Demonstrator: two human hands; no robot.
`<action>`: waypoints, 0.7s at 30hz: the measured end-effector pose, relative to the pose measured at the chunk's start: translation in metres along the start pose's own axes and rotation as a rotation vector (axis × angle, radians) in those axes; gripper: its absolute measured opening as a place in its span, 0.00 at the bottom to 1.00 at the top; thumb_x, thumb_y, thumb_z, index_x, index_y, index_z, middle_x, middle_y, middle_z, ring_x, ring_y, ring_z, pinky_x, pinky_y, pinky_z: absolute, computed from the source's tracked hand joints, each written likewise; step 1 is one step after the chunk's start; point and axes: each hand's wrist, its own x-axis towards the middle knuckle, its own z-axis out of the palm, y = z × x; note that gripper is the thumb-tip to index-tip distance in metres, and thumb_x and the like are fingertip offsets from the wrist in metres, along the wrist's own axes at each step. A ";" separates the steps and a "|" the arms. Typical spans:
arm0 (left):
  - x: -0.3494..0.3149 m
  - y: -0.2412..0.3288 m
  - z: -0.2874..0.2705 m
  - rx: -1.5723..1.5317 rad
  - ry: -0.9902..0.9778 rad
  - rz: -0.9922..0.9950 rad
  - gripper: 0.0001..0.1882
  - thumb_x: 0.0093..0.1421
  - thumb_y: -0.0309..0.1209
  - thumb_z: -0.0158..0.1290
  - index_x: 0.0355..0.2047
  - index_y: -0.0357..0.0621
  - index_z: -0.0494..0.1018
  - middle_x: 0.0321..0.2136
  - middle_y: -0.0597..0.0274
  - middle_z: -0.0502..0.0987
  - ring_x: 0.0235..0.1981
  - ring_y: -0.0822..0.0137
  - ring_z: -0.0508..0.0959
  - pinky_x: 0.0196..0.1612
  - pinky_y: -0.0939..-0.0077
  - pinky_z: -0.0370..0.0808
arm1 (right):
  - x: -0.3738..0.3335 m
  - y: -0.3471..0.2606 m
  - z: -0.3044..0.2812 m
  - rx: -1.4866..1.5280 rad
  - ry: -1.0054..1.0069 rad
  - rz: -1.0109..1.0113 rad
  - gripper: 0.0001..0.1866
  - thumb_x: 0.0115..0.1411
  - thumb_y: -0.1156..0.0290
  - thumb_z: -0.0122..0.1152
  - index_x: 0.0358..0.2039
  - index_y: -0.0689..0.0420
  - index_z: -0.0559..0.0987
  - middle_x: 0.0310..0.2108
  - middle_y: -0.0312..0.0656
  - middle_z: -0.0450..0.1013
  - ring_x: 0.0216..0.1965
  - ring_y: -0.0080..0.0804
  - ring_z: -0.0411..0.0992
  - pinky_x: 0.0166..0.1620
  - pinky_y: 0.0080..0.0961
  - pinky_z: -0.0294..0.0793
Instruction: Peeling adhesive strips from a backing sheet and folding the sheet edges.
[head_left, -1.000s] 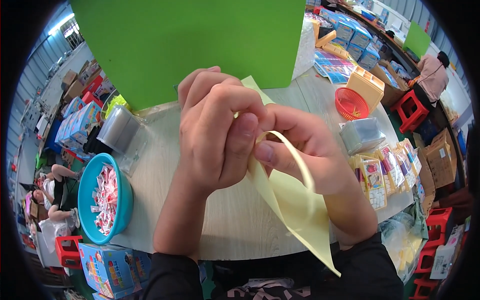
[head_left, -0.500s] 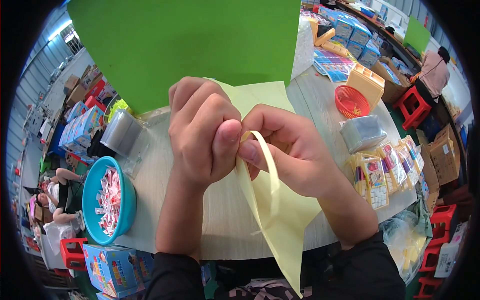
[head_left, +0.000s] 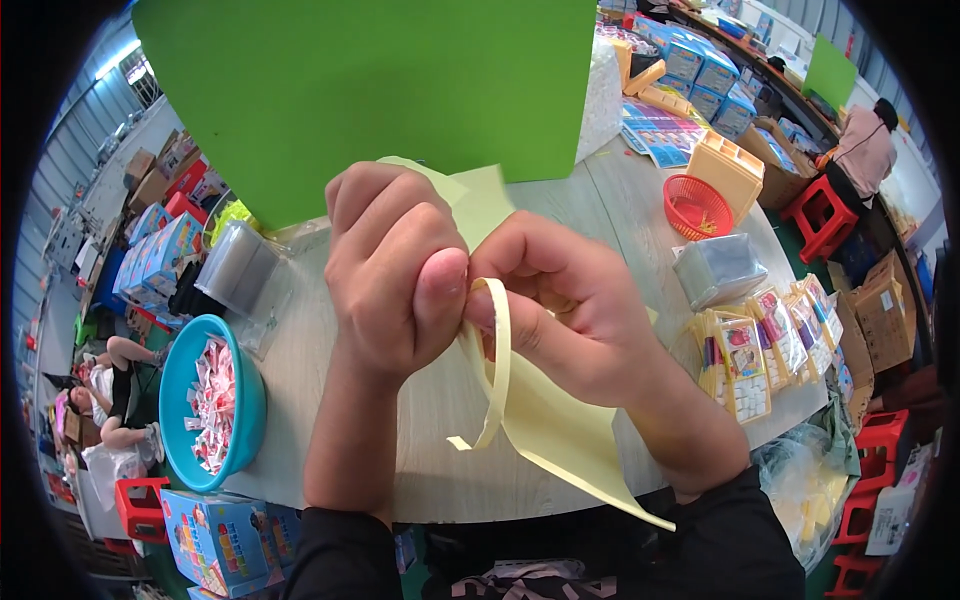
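Over the middle of the table, my left hand (head_left: 388,270) is closed in a fist around a pale yellow sheet (head_left: 565,425); I cannot tell whether it is paper or thin foam. Close against it, my right hand (head_left: 575,310) pinches the same material between thumb and fingers. A narrow yellow strip (head_left: 500,375) loops over the right thumb and hangs down with a curled loose end. Part of the sheet rises behind the hands, and the rest slants down toward my lap. The fingers hide where strip and sheet meet.
A green board (head_left: 370,90) stands at the table's back. To the left is a blue basin (head_left: 258,400) of small packets. On the right are a red basket (head_left: 672,205), a stack of clear plastic sleeves (head_left: 720,270) and several packaged sets (head_left: 745,370). A person (head_left: 865,150) sits far right.
The strip's lower end has swung free of the sheet's edge and curls leftward. The sheet's lower part has swung to the right, while both hands keep their grip, slightly further left.
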 end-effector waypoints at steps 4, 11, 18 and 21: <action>-0.002 0.001 0.001 -0.019 0.027 -0.013 0.21 0.66 0.39 0.45 0.16 0.43 0.64 0.18 0.60 0.68 0.27 0.59 0.69 0.35 0.68 0.63 | 0.000 -0.001 -0.001 -0.051 -0.007 0.003 0.10 0.67 0.70 0.56 0.38 0.65 0.71 0.31 0.37 0.71 0.31 0.18 0.72 0.34 0.15 0.71; 0.002 0.001 -0.004 -0.267 -0.077 -0.093 0.21 0.66 0.40 0.45 0.18 0.43 0.66 0.19 0.61 0.69 0.28 0.59 0.72 0.38 0.69 0.64 | -0.002 -0.005 -0.006 -0.014 -0.020 -0.003 0.10 0.66 0.70 0.57 0.38 0.64 0.71 0.29 0.35 0.71 0.28 0.17 0.71 0.32 0.14 0.70; 0.027 0.002 -0.043 -0.303 -0.600 -0.221 0.14 0.41 0.38 0.62 0.22 0.44 0.71 0.22 0.65 0.68 0.28 0.63 0.66 0.39 0.70 0.60 | 0.000 -0.021 -0.018 0.112 -0.127 0.258 0.09 0.65 0.70 0.60 0.35 0.63 0.74 0.28 0.33 0.70 0.26 0.15 0.70 0.29 0.12 0.68; 0.024 0.000 -0.050 -0.339 -0.709 -0.228 0.22 0.44 0.48 0.63 0.21 0.45 0.68 0.23 0.67 0.66 0.29 0.64 0.68 0.52 0.59 0.59 | 0.000 -0.018 -0.019 0.124 -0.208 0.275 0.08 0.65 0.69 0.58 0.36 0.62 0.74 0.28 0.34 0.72 0.28 0.16 0.71 0.30 0.14 0.70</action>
